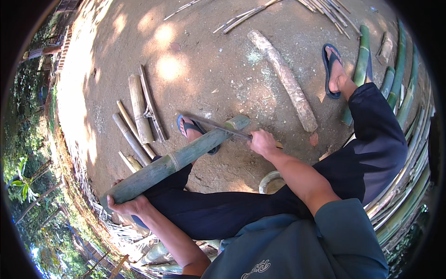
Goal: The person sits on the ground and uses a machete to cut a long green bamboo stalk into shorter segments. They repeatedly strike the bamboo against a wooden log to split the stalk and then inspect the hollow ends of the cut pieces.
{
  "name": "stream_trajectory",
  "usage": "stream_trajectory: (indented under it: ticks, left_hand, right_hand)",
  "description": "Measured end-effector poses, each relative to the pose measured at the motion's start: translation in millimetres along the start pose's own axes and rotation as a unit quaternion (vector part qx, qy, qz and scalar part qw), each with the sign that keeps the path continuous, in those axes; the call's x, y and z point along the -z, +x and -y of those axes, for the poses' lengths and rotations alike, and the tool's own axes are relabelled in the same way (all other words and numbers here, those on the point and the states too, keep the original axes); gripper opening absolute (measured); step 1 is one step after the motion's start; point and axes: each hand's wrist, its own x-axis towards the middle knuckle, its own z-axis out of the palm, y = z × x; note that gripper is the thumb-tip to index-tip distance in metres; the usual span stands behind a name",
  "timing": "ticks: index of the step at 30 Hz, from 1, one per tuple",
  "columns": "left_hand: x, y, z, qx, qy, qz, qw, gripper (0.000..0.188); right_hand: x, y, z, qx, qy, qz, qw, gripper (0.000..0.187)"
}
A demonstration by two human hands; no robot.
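Bamboo section, thick and green, slants above a wide stretch of bare brown ground, its near end at lower left and its far end close to the middle of the view. Green foliage fills the left edge, and a curved pile of long poles runs down the right. Between them sit the person's legs in dark trousers, spread wide; the section crosses over the left leg, though whether it rests there I cannot tell. Beyond the far end lies a pale, rough log, well apart from it. Shorter cut pieces lie on the ground to the left, and thin sticks lie at the top. Dark sandals are on both feet, the left foot beside the bamboo's far part. A long narrow blade crosses the section near that far end; contact is unclear. The right hand is closed around the blade's handle end. The left hand grips the section's near end, thumb and fingers on opposite sides. Smallest, a reddish dry leaf lies by the log's lower end.
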Motion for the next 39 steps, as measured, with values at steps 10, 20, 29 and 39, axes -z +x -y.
stream_trajectory:
  ticks: [10,20,29,39]
  left_hand:
    - [-19,-7,-2,-0.033,-0.048,0.135,0.989,0.050]
    - [-26,-5,-2,-0.019,0.023,0.022,0.999,0.053]
    - [-65,-18,-1,-0.093,0.249,-0.257,0.929,0.090]
    - [-57,-11,-2,-0.088,0.214,-0.229,0.946,0.102]
  right_hand:
    - [14,-2,2,-0.043,0.030,-0.025,0.998,0.031]
    - [-9,2,-3,-0.076,0.053,-0.046,0.995,0.034]
    - [-29,-11,12,-0.068,0.084,-0.081,0.991,0.033]
    - [-3,-14,-3,-0.081,0.071,-0.083,0.991,0.032]
